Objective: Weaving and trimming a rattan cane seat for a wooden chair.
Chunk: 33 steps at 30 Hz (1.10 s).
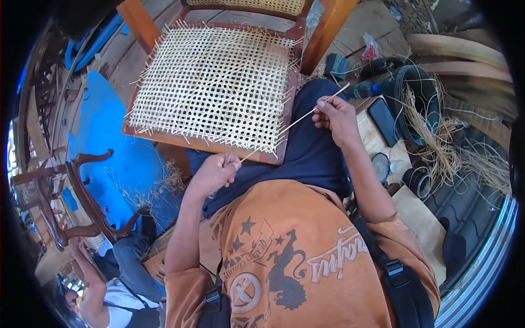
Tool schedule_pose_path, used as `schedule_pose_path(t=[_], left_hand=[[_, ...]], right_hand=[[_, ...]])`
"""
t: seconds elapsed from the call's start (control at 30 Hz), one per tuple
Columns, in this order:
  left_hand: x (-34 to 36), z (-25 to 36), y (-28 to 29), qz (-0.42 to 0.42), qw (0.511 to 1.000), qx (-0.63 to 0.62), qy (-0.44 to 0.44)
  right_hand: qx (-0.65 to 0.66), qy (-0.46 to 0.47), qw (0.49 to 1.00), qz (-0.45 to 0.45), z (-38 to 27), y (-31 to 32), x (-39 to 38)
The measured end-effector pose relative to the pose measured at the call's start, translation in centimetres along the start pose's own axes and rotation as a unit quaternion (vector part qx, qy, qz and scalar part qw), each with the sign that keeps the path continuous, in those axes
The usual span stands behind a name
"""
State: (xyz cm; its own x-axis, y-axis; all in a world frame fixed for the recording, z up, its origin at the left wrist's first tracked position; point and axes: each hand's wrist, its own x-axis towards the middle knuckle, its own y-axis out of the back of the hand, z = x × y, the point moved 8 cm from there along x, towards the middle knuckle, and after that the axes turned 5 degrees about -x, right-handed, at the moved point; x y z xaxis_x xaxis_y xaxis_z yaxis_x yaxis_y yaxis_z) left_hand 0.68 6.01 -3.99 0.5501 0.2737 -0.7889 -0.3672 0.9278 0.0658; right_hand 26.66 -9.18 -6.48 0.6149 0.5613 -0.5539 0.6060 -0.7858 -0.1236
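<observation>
A wooden chair seat with woven cane webbing [213,82] lies before me, its near edge against my lap. Short cane ends stick out all round its brown frame [180,140]. A thin cane strand [299,118] stretches slantwise across the seat's near right corner. My left hand [215,174] pinches its lower end, just in front of the frame. The upper end is pinched between thumb and fingers of my right hand [337,118], to the right of the seat, and its tip sticks out past them.
On the right are a phone [384,121] on a board, a dark green bucket [418,98] and a heap of loose cane strands [437,145]. A blue sheet [104,147] and a carved wooden chair frame [82,191] are on the left. Another person [104,284] sits at lower left.
</observation>
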Motion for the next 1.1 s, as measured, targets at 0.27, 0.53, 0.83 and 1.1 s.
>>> schedule_pose_path(t=[0.27,0.53,0.83,1.1], left_hand=[[-0.5,-1.5,2.6,0.037,0.999,-0.01,0.009],[0.1,-2.4,2.9,0.015,0.998,-0.051,0.017],[0.0,-1.2,2.3,0.055,0.998,-0.018,0.008],[-1.0,6.7,-3.4,0.118,0.948,0.206,-0.212]], right_hand=[[0.02,0.008,0.999,0.049,0.6,0.9,1.2],[0.017,0.01,0.998,0.058,0.4,1.0,1.2],[-0.177,-0.036,0.983,0.016,-0.7,-0.7,-0.1],[-0.533,0.351,0.734,-0.232,-4.3,-12.4,-7.6]])
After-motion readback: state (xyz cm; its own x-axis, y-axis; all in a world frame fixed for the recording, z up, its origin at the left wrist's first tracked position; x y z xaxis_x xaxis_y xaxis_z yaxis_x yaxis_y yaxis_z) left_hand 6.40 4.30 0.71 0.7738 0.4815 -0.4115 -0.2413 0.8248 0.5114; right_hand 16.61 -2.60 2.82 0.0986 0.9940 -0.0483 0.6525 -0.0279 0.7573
